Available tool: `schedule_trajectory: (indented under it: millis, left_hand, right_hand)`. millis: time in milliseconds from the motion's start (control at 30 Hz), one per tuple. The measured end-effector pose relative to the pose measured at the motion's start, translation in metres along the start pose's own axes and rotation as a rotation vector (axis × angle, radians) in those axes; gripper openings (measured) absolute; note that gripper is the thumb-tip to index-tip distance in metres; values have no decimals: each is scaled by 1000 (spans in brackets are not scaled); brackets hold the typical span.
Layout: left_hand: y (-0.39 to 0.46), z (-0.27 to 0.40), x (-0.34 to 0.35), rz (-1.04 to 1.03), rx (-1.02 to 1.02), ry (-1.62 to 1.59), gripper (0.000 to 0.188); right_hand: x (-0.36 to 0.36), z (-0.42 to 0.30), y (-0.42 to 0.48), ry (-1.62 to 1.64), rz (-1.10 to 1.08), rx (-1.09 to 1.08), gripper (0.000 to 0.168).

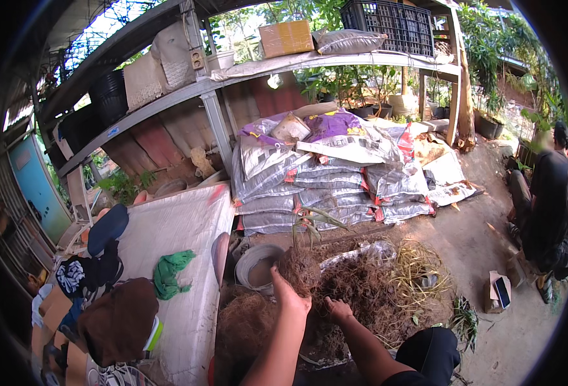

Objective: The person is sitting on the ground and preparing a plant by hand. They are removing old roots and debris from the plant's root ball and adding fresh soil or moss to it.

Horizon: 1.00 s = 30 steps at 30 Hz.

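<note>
My left hand [288, 294] holds up a plant's root ball [303, 270], packed with brown soil, its long drooping leaves [315, 219] rising from the top. Just right of it, my right hand [338, 309] is at the edge of a large heap of dark roots and soil [361, 289]; its fingertips are partly hidden, so a grip cannot be told. Yellowed dry leaves [419, 270] lie on the heap's right side. Behind my left hand stands a round grey basin [260, 265]. A mound of brown fibre [245, 316] is left of my forearm.
Stacked filled sacks [313, 193] stand ahead. At left, a pale sheet-covered surface [178, 231] bears a green cloth [172, 274] and a brown cloth [120, 318]. A person [549, 207] sits at the right, near a small box [494, 294] with a phone [502, 292].
</note>
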State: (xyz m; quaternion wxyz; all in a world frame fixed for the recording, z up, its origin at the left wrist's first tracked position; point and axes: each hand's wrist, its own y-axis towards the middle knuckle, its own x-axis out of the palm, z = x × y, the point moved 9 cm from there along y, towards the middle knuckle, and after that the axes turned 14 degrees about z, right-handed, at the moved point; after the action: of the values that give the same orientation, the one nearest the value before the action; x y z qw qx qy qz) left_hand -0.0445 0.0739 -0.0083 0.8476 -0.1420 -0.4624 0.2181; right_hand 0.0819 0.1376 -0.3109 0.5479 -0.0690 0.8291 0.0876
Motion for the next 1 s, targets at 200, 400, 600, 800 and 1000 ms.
schedule_trajectory:
  millis: [200,400,600,800,1000]
  left_hand:
    - [7,27,-18,95,79,8,62]
    - [15,25,-13,116,64,-18,61]
    - [8,9,4,118,85,-6,60]
    - [6,-6,7,67,103,-22,58]
    - [-6,-35,16,-78,14,1,57]
  right_hand:
    - [3,-18,3,-59,-51,45,31]
    - [-3,14,20,88,39,124,25]
    - [-155,16,41,636,254,265,34]
    - [-319,-77,17,1343,156,45,37]
    - [-372,-126,-16,1042,471,-173,35]
